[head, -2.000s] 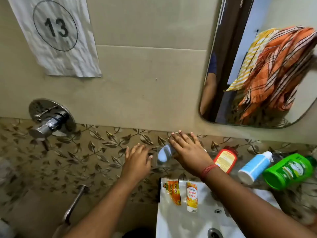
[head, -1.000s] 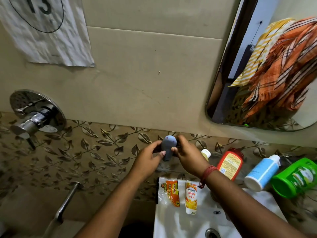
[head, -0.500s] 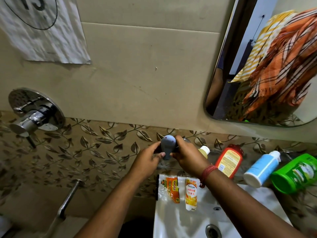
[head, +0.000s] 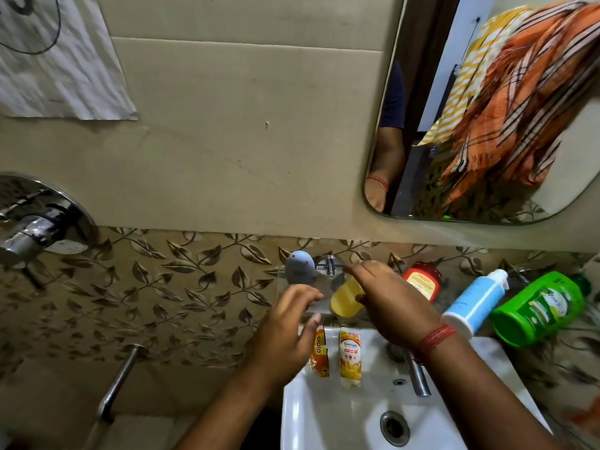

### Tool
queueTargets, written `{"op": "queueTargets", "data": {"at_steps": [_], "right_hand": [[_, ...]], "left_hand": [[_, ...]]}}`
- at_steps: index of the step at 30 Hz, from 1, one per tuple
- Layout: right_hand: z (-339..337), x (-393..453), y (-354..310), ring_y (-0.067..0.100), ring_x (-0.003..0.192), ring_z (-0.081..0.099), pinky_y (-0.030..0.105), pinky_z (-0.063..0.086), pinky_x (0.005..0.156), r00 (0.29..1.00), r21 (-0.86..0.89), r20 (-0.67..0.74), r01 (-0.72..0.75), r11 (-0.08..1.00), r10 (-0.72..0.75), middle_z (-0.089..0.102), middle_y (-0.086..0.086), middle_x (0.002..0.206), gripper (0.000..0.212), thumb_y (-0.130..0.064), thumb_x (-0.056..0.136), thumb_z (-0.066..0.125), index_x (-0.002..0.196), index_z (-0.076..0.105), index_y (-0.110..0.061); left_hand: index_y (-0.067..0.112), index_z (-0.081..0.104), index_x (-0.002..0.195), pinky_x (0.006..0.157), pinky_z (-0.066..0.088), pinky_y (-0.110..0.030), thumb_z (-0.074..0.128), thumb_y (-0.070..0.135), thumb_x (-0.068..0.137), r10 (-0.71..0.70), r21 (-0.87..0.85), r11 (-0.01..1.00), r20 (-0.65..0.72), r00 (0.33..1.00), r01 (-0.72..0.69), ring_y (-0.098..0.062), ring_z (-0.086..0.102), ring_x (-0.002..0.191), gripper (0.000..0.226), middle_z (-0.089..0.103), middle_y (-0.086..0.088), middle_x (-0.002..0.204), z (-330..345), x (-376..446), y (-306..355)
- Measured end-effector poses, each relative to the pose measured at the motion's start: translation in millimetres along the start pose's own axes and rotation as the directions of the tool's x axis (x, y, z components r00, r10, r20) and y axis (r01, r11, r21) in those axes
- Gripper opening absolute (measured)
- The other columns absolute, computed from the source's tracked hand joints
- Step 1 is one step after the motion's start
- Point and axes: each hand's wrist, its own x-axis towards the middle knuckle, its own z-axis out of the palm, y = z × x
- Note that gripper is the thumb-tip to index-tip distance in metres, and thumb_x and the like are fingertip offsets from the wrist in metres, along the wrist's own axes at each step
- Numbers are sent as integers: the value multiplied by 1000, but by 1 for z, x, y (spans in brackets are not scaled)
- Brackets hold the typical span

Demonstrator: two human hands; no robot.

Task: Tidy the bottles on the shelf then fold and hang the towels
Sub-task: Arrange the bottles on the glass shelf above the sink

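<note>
A clear glass shelf [head: 285, 287] runs under the mirror. A grey-blue bottle [head: 300, 267] stands upright at its left end. My right hand [head: 386, 302] grips a yellow bottle [head: 346, 299], tilted, just right of the grey one. My left hand [head: 285, 332] hovers below the shelf with fingers apart, holding nothing. Further right stand a red bottle [head: 422, 280], a white-and-blue bottle [head: 474, 302] and a green bottle [head: 539, 308]. Orange striped and yellow towels [head: 506, 92] show bunched in the mirror.
A white sink [head: 324, 414] lies below with two sachets [head: 350, 355] on its back rim and a tap [head: 417, 378] under my right wrist. A chrome shower valve [head: 35, 222] is on the left wall, a spout [head: 117, 381] below it.
Both hands let go of the grey-blue bottle, which now stands at the shelf's left end. My right hand took hold of the yellow bottle; my left hand dropped lower and opened.
</note>
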Motion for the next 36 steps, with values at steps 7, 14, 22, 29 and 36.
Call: {"op": "queueTargets", "data": {"at_steps": [7,14,22,29,36], "right_hand": [[-2,-2,1,20,122,52,30,49,97,993,-67,96,80,995,-73,55,1,136,62,-9,83,71,139,47,-22],[-1,2,-2,20,121,48,30,49,96,990,-67,98,106,992,-99,53,1,134,53,-12,87,67,135,49,-23],[-6,4,10,17,110,56,21,44,91,999,238,-28,-34,971,42,62,1,123,42,-3,89,59,127,58,-21],[-6,11,19,17,106,59,29,47,82,960,592,13,-233,772,280,64,3,119,21,-17,97,57,117,56,-20],[-4,9,27,17,114,61,39,53,95,961,554,147,-277,785,235,65,1,126,48,-8,89,67,131,51,-26]], "left_hand": [[27,20,155,118,26,-28,52,31,100,-232,224,957,214,949,183,-10,21,147,64,23,9,160,43,5,25],[31,47,136,102,42,-24,55,16,99,-397,-165,895,122,909,413,-8,48,128,41,49,7,141,49,19,42],[28,41,142,81,46,-3,51,3,101,-524,-549,698,45,851,459,12,52,114,49,53,7,138,50,19,50],[33,30,151,106,36,-18,44,3,103,-513,-452,724,152,845,521,-5,39,141,59,45,7,150,59,29,56],[35,24,154,108,34,-25,45,2,102,-528,-405,738,152,836,540,-3,36,138,65,42,3,155,60,32,60]]}}
